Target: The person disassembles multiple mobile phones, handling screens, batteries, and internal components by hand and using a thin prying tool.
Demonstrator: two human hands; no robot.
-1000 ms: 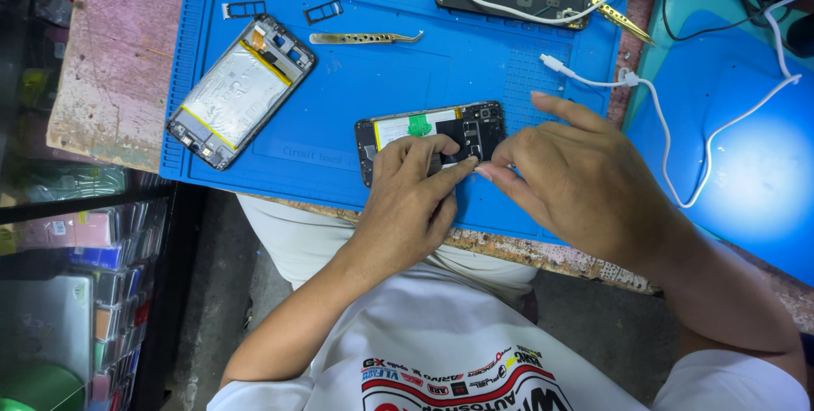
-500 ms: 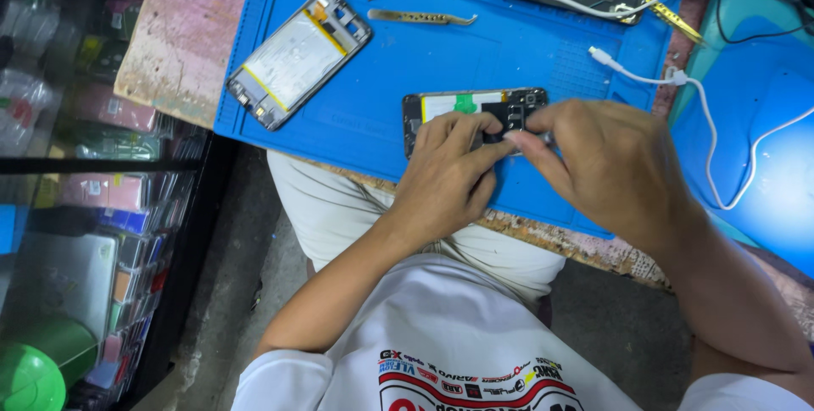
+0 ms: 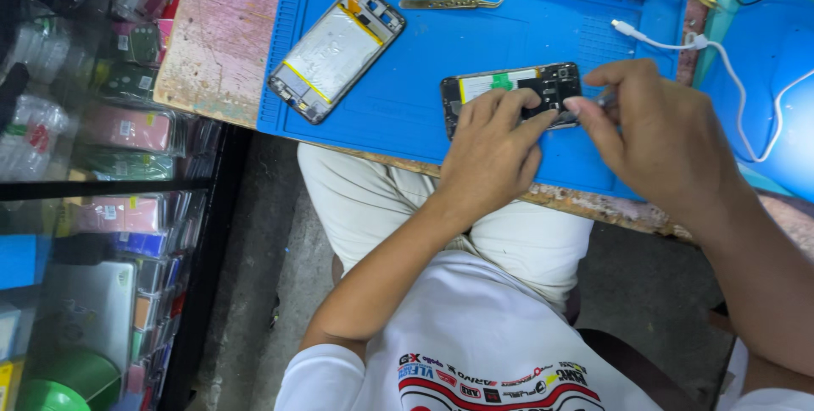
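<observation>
Both hands had drifted right of centre; left hand (image 3: pixel 496 152) pressed the opened phone (image 3: pixel 517 89) flat-fingered; right hand (image 3: pixel 657 136) pinched a small tool, barely visible.

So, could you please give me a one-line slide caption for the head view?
Left hand steadies an opened phone on a blue mat while the right hand works at its edge.

Worn pinkish worktop (image 3: pixel 222 47) under a blue mat (image 3: pixel 441 55); grey concrete floor (image 3: pixel 254 292) below; glass display case (image 3: pixel 93 208) of packaged goods at left.
</observation>
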